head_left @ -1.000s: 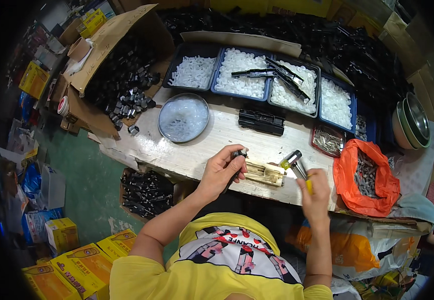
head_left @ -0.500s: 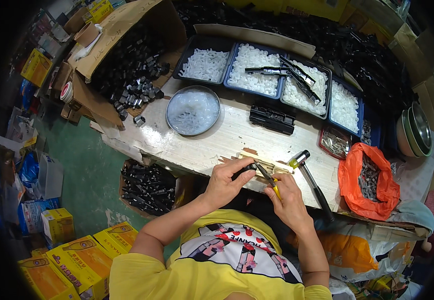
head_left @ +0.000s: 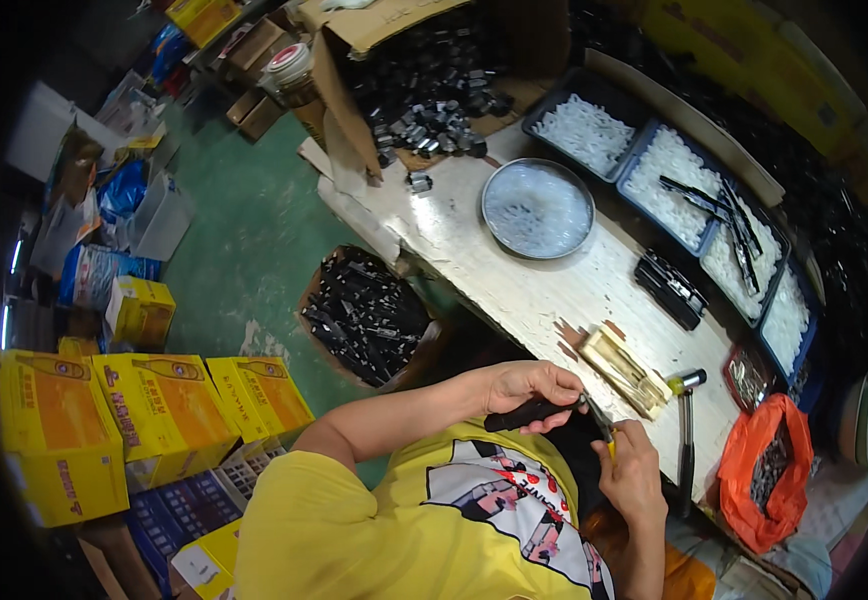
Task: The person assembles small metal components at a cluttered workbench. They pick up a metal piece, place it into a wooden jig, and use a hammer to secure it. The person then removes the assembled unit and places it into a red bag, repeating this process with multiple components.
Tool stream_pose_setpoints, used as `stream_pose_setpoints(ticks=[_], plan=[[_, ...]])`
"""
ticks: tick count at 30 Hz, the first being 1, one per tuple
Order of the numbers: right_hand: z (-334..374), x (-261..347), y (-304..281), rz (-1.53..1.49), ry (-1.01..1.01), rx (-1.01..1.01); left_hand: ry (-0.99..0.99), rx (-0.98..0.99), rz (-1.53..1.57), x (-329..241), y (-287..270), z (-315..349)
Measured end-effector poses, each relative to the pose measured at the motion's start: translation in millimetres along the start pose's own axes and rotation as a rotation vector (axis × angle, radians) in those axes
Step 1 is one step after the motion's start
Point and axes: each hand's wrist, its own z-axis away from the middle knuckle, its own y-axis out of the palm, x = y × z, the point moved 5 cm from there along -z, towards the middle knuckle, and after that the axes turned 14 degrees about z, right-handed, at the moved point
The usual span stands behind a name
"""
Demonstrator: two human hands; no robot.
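Observation:
My left hand is closed around a narrow black plastic part, held in front of my body near the bench edge. Closed on yellow-handled pliers, my right hand brings their metal tip against or close to the part's right end. Whether the jaws grip it is too small to tell. Just beyond both hands, a pale wooden block with a groove lies on the bench. A hammer with a dark handle rests to the right of that block.
A metal bowl of small clear pieces stands on the bench. Trays of white parts line its back. A black assembly lies before them, an orange bag at right. Below left is a box of black parts.
The view has swung left, showing more floor and yellow boxes. My hands have drawn back from the wooden block toward my body, still holding the black part and the pliers.

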Motion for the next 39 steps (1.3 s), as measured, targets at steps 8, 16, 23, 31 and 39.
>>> stream_pose_setpoints(ticks=[8, 16, 23, 31, 39], plan=[[-3, -15, -6, 0.017, 0.148, -0.212, 0.181, -0.995, -2.004, -43, -118, 105], [60, -99, -29, 0.167, 0.500, -0.384, -0.124, -1.676, -2.258, -33, -278, 254], [90, -147, -19, 0.029, 0.796, -0.388, -0.054, -1.738, -1.617, -9, -317, 265], [112, -189, -23, 0.420, 0.742, -0.536, 0.285, -1.767, -1.901, -8, -319, 273], [73, -173, -21, 0.659, 0.973, -0.294, 0.429, -2.128, -1.560, -36, -296, 278]])
